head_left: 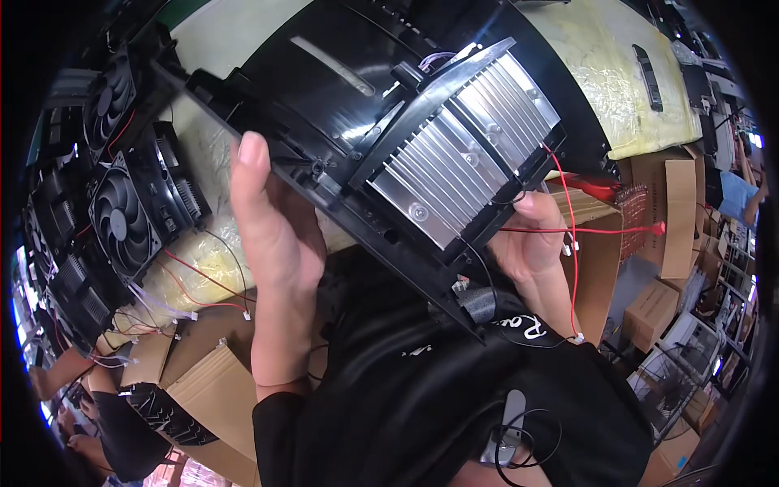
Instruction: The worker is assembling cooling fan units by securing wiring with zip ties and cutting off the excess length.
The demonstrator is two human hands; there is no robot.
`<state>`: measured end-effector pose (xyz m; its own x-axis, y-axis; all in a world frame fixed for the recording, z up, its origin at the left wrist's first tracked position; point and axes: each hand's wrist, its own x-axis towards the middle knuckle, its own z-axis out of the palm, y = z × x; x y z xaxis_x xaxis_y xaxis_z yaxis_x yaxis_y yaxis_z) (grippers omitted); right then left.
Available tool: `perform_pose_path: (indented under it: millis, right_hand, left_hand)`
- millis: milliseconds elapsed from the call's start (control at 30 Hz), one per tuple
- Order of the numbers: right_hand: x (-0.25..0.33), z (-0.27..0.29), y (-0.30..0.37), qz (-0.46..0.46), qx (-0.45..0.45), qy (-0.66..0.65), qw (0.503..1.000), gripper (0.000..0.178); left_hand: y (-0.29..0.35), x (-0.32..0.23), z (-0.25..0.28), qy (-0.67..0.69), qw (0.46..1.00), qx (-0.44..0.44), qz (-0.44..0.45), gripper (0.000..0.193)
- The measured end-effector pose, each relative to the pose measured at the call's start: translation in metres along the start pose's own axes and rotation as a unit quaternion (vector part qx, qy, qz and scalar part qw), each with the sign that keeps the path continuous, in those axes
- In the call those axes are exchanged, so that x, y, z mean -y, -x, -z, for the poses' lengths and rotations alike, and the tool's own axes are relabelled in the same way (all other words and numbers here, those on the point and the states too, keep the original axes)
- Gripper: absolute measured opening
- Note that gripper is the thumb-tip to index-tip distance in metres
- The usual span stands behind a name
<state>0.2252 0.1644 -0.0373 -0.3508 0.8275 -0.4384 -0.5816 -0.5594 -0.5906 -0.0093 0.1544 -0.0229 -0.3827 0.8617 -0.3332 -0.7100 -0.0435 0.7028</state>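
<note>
Both hands hold up a large black plastic housing (272, 101), tilted in front of my chest. Silver finned heat sinks (442, 166), fixed with screws, are set into its face. My left hand (280, 223) is closed on the long straight edge, thumb on the near side and fingers hidden behind. At the lower right corner beside the heat sinks, my right hand (531, 243) grips the housing; its thumb shows and most fingers are hidden. A red wire (574, 268) hangs down from the housing to a small white connector, and a thin black wire loops below.
Several black fan units (122, 215) with loose wires sit at the left of the film-covered table (584, 49). A dark slotted part (647, 77) lies at the far right. Cardboard boxes (215, 390) stand either side of me. Another person (122, 434) is at lower left.
</note>
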Motion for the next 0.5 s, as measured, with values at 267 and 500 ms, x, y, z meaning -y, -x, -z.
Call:
perform_pose_path:
  millis: [267,500]
  right_hand:
    - [0.074,0.029,0.044,-0.225,0.187,0.427,0.855,0.074]
    - [0.159,0.056,-0.04,0.275,0.016,0.556,0.784,0.04]
  left_hand:
    - [0.009,0.015,0.013,-0.067,0.994,-0.039,-0.075,0.057]
    - [0.065,0.059,0.007,-0.245,0.961,0.054,-0.115,0.078]
